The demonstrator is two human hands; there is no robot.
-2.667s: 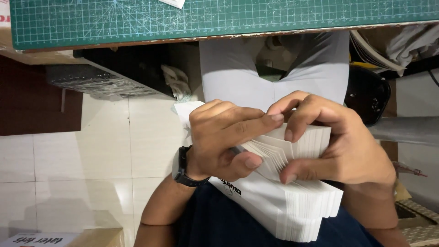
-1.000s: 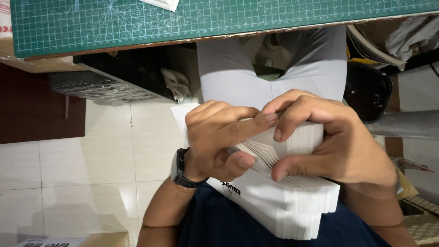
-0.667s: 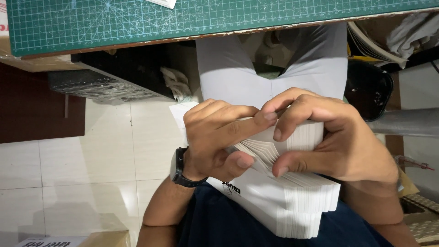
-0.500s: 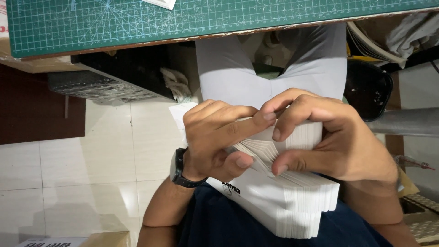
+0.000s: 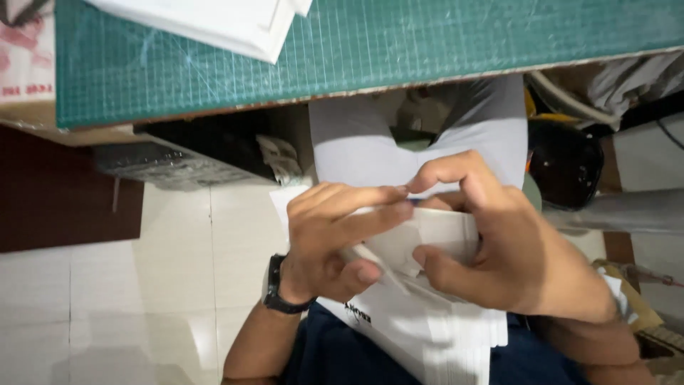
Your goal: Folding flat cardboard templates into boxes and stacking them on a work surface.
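Between both hands (image 5: 427, 249), paper stack (image 5: 434, 335) lengthwise toward viewer

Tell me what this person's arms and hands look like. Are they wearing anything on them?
Both forearms are bare, with no sleeves or gloves in view. The left hand has a black wristwatch with a dark band around its wrist. The right hand shows no ring or watch. The fingers are bare too.

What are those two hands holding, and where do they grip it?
A stack of white paper sheets. The left hand and right hand both pinch its upper edge, thumbs underneath, fingers over the top.
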